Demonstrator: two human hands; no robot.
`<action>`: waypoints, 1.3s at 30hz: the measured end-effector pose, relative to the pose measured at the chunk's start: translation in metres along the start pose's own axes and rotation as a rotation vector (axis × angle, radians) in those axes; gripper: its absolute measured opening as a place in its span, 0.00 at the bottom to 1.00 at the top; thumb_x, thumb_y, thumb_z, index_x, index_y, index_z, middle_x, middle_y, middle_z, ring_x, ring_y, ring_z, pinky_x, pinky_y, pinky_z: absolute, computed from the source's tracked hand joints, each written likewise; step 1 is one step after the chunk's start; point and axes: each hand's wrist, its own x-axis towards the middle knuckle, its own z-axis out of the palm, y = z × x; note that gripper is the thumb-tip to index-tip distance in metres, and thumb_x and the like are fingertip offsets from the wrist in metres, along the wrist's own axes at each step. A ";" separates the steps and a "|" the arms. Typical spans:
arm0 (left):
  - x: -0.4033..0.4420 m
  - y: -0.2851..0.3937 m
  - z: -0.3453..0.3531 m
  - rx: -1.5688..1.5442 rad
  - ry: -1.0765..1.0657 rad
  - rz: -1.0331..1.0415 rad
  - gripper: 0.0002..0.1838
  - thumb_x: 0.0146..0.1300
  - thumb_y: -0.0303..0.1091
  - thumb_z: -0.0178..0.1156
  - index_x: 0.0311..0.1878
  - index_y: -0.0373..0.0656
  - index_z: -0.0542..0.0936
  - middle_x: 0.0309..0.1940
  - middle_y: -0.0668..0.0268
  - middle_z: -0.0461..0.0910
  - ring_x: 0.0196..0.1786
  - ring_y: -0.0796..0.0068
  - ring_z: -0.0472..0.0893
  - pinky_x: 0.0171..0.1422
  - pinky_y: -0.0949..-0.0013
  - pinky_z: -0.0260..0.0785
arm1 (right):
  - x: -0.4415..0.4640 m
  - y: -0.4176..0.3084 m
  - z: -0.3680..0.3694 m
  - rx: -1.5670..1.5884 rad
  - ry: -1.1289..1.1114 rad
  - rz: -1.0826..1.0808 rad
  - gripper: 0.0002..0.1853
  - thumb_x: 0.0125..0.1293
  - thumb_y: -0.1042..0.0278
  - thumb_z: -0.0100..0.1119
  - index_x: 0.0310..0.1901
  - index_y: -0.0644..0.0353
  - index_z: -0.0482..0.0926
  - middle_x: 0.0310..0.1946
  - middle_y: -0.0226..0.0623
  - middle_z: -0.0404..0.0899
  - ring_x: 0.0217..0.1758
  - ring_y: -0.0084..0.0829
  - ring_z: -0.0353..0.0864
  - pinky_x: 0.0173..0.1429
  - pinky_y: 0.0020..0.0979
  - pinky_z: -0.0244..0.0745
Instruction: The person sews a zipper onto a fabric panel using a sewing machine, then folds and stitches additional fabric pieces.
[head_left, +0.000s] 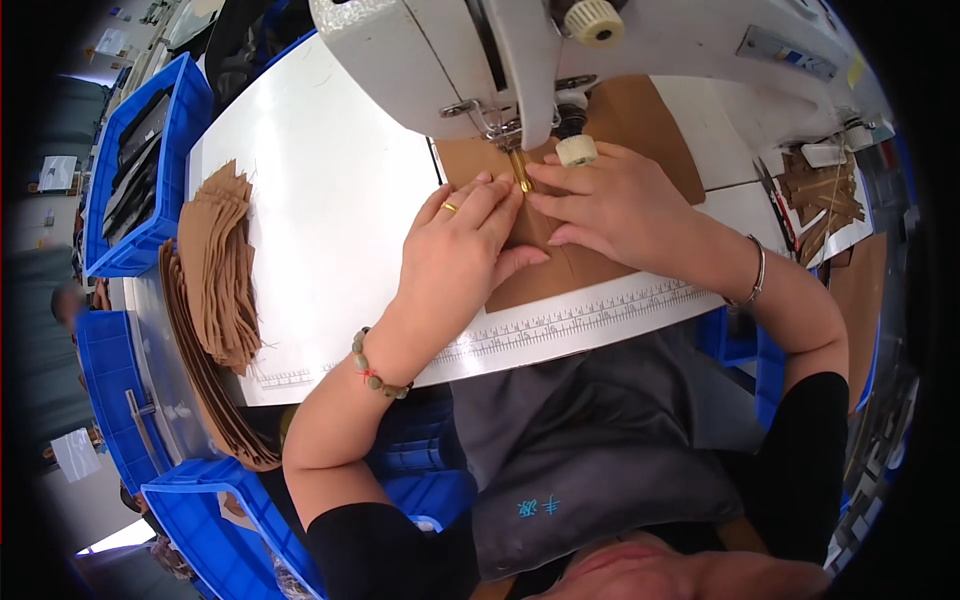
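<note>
I have both hands laid flat on a brown sheet, which lies near the worktop's near edge and runs under the head of the sewing machine. The left hand is spread and unclenched, its fingertips bearing down, seemingly to keep the sheet from sliding. The right hand is likewise loose, thumb apart from fingers, probably to steady the other side. Between the fingertips sits a narrow brass-coloured piece; I can't tell whether they touch it or merely flank it. A stack of brown pieces rests along the worktop's left edge, presumably so it stays within reach yet out of the way. The ruler strip follows the near edge, likely for measuring.
</note>
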 end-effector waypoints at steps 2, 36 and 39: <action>0.004 -0.004 0.001 0.011 0.010 -0.007 0.34 0.54 0.53 0.74 0.57 0.37 0.86 0.56 0.60 0.85 0.62 0.60 0.84 0.71 0.55 0.73 | 0.003 0.005 0.003 -0.011 0.010 -0.003 0.22 0.61 0.54 0.71 0.55 0.54 0.86 0.59 0.34 0.84 0.64 0.33 0.82 0.68 0.38 0.76; 0.012 -0.009 0.006 0.103 0.033 -0.050 0.36 0.54 0.59 0.72 0.59 0.42 0.87 0.60 0.62 0.86 0.64 0.63 0.84 0.69 0.57 0.75 | 0.008 0.007 0.008 0.086 0.045 0.214 0.23 0.62 0.56 0.72 0.56 0.57 0.83 0.59 0.36 0.84 0.65 0.40 0.80 0.74 0.47 0.72; 0.012 -0.009 0.007 0.096 0.032 -0.049 0.36 0.54 0.59 0.72 0.59 0.41 0.87 0.60 0.62 0.85 0.64 0.62 0.84 0.69 0.58 0.75 | 0.007 0.009 0.013 0.041 0.113 0.161 0.22 0.62 0.56 0.72 0.55 0.57 0.84 0.58 0.36 0.84 0.65 0.39 0.81 0.73 0.46 0.72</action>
